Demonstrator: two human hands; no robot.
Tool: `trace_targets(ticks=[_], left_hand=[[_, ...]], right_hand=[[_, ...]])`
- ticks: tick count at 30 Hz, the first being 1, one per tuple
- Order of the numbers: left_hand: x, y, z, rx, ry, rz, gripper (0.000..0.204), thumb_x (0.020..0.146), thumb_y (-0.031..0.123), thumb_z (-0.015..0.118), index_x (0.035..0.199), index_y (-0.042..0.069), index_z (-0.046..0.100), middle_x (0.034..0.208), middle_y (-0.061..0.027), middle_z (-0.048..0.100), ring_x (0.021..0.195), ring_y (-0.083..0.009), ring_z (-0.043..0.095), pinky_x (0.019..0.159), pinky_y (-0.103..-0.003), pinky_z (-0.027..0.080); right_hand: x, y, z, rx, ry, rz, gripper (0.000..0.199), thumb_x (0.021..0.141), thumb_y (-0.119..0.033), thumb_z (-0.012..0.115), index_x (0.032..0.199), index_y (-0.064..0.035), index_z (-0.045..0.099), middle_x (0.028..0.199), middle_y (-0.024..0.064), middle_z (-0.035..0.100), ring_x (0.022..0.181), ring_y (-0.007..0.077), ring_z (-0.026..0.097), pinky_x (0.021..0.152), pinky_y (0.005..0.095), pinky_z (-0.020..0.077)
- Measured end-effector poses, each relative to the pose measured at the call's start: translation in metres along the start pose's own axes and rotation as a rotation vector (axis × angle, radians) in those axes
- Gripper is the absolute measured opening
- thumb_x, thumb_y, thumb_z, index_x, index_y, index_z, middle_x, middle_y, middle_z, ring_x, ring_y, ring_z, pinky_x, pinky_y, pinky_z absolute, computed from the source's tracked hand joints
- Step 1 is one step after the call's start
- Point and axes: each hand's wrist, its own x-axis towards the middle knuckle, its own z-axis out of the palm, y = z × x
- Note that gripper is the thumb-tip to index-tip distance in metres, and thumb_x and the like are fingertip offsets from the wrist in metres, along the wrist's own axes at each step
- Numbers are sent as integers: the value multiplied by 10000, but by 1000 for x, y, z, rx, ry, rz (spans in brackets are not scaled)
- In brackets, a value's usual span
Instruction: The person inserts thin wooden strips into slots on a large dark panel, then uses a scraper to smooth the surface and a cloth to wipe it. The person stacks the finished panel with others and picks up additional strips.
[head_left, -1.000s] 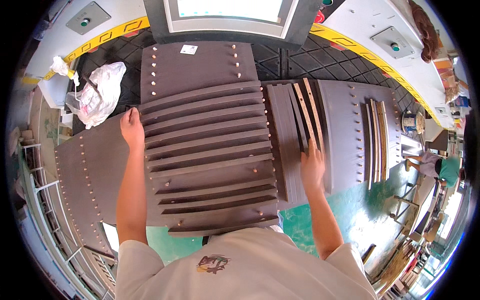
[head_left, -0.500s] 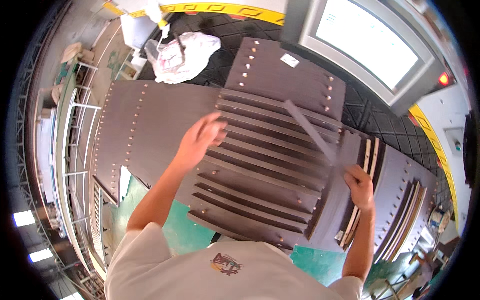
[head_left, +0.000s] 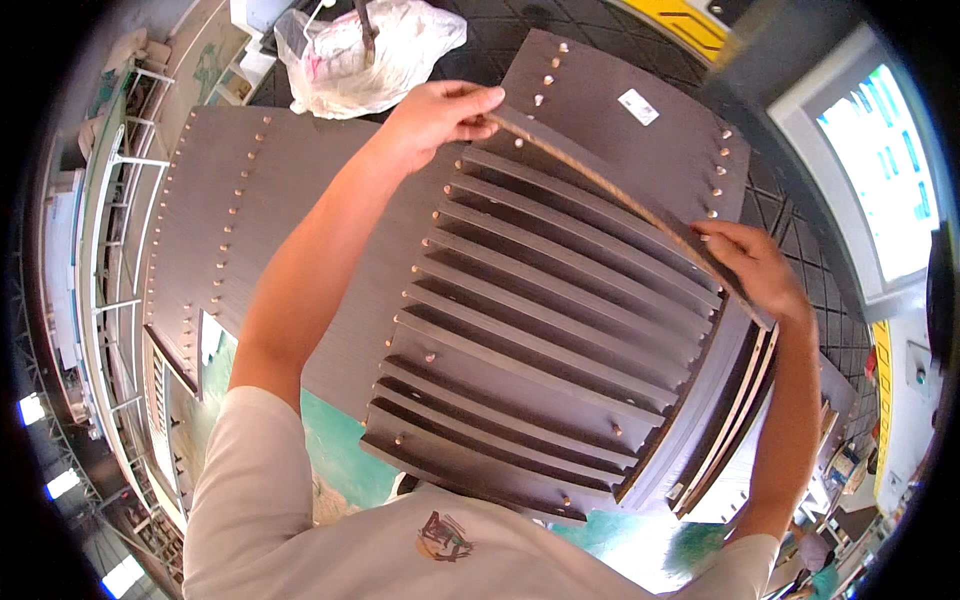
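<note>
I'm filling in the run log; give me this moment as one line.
left hand: grips far end of dark slat | right hand: grips near end | slat: lifted over stack of slats | plastic bag: behind

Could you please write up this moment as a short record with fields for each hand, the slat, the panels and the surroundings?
Left hand: pinches one end of a dark wooden slat
Right hand: grips the slat's other end
Slat: long, narrow, held edge-up over the slatted panel
Slatted panel: dark brown, rows of slats, pale dowels at their ends
Flat panel: to the left, dowel rows
Plastic bag: white, beyond the panels
Screen: lit, upper right
</note>
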Motion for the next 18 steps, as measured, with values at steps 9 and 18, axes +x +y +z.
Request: trace_targets(ticks=[9,18], left_hand=[[27,-38,-8,740,278,194,408,942,405,760,1094,27,779,848,-44,736,810,-107,697,740,-279,554],[32,-53,-1,989,405,343,315,919,431,723,989,141,827,848,-105,769,780,-308,733,774,-401,571]], right_hand=[[25,50,-11,-116,126,68,329,1008,-252,668,1224,-13,733,1049,99,744,962,154,665,903,321,503],[49,70,-10,-202,188,-85,276,1032,-197,634,1201,3,723,971,46,663,892,123,603,833,291,468]])
